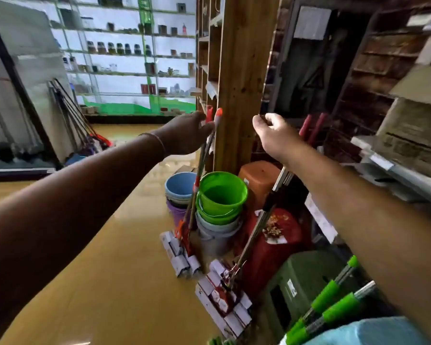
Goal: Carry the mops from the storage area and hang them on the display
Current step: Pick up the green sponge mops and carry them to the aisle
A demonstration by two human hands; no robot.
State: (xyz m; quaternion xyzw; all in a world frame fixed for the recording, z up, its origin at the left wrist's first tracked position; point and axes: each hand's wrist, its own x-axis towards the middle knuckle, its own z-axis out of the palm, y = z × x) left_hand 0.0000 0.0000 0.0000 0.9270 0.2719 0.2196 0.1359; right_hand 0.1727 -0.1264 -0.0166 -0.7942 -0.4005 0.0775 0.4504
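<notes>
Mops stand in two bunches against a wooden post [244, 78] near the centre. The orange-tipped mops [197, 180] lean with their long axis running from flat heads on the floor at 6 o'clock up to handle tips at 12 o'clock, tilted slightly rightward. The left hand [187, 133] curls round these handles just under the tips; its fingertips are hidden behind the shafts. A second bunch, the dark-handled mops [259, 220], slants from wrapped heads at 7 o'clock up toward 1 o'clock; the forearm cuts off the upper shafts, so whether the red tips [311, 128] beyond belong to them is unclear. The right hand [271, 135] hovers beside the post, thumb and forefinger drawn near each other; whether they pinch anything cannot be told. Green buckets [222, 195] are stacked between the bunches. Green-gripped handles [334, 302] poke in at 5 o'clock, their heads out of frame. Far shelves [125, 53] are blurred.
</notes>
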